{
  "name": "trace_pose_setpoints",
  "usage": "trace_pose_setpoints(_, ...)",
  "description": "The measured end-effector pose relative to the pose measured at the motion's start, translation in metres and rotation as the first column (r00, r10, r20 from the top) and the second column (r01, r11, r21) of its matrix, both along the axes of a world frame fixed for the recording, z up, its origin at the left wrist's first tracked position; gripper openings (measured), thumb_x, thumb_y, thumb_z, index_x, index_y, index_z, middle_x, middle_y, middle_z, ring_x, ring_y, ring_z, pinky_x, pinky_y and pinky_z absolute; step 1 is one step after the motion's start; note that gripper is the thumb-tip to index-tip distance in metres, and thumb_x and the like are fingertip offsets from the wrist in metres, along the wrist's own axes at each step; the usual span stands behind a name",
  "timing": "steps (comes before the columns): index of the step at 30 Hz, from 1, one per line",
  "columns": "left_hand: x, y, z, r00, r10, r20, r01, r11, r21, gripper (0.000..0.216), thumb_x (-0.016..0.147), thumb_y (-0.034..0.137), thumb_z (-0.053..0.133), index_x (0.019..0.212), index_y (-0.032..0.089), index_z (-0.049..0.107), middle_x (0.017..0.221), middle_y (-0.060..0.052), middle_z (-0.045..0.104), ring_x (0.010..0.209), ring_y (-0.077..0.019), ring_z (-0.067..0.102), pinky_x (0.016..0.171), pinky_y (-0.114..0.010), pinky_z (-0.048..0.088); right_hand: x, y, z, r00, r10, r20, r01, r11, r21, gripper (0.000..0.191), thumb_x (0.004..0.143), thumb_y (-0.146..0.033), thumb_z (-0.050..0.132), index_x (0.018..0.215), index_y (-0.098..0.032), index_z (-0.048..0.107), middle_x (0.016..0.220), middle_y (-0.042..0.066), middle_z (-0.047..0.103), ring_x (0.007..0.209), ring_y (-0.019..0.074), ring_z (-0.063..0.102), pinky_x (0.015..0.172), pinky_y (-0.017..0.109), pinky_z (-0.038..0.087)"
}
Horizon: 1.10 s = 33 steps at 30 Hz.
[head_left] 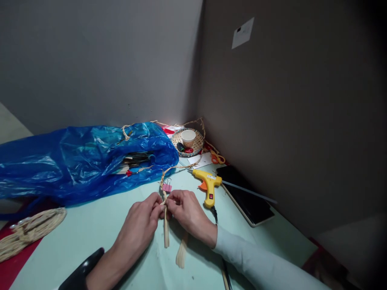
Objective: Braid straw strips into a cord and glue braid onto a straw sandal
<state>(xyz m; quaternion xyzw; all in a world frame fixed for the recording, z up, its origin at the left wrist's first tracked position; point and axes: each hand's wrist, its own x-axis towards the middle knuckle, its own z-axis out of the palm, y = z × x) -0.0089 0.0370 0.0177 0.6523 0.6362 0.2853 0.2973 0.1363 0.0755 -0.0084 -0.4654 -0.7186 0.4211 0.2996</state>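
A thin braid of pale dried plant fibre (162, 178) runs from the back of the table to my fingertips. My left hand (139, 220) pinches it from the left, thumb and forefinger closed. From the other side, my right hand (189, 211) is closed on the same braid, its fingertips almost touching those of the left. Below the fingers hang a flat loose strand (166, 233) and a wider, frayed strand end (181, 255). A pink binder clip (167, 188) is at the braid just beyond my hands. Fingers hide the crossing of the strands.
Right of my hands lies a yellow glue gun (208, 183), beside a dark tablet (246, 197). Orange scissors (217, 158) and a woven tray (198, 146) holding a white cup (188, 137) sit in the corner. A blue plastic bag (81, 161) and woven fibre piece (39, 229) occupy the left.
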Motion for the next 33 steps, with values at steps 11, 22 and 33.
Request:
trace_pose_setpoints(11, 0.028, -0.027, -0.022, 0.956, -0.046, -0.29, 0.055, 0.998, 0.024, 0.036, 0.085, 0.022, 0.039, 0.105, 0.013, 0.068, 0.101, -0.026, 0.074, 0.082, -0.0407, 0.069, 0.072, -0.046, 0.043, 0.011, 0.005, -0.003, 0.976, 0.12, -0.184, -0.142, 0.983, -0.113, 0.026, 0.081, -0.013, 0.05, 0.057, -0.014, 0.062, 0.05, -0.005, 0.043, 0.052, 0.0096, 0.036, 0.051, 0.021, 0.028)
trace_pose_setpoints(22, 0.005, -0.003, -0.006, 0.986, 0.096, 0.138, -0.099, 0.995, 0.016, 0.018, 0.084, 0.039, 0.056, 0.077, 0.022, 0.057, 0.085, -0.008, 0.06, 0.086, -0.0291, 0.056, 0.083, -0.042, 0.038, 0.01, 0.003, 0.0, 0.945, 0.072, -0.319, -0.155, 0.957, -0.243, 0.025, 0.084, -0.019, 0.052, 0.069, -0.01, 0.07, 0.064, 0.003, 0.064, 0.056, 0.0106, 0.048, 0.054, 0.02, 0.037)
trace_pose_setpoints(33, 0.008, 0.013, -0.023, 0.843, 0.1, 0.529, 0.054, 0.962, -0.268, 0.03, 0.077, 0.044, 0.061, 0.065, 0.018, 0.056, 0.051, 0.008, 0.041, 0.037, -0.0045, 0.023, 0.039, -0.022, 0.013, 0.019, 0.007, 0.004, 0.964, 0.25, -0.092, -0.254, 0.967, -0.031, 0.03, 0.087, -0.01, 0.044, 0.078, -0.016, 0.073, 0.069, 0.001, 0.068, 0.064, 0.013, 0.056, 0.065, 0.021, 0.04)
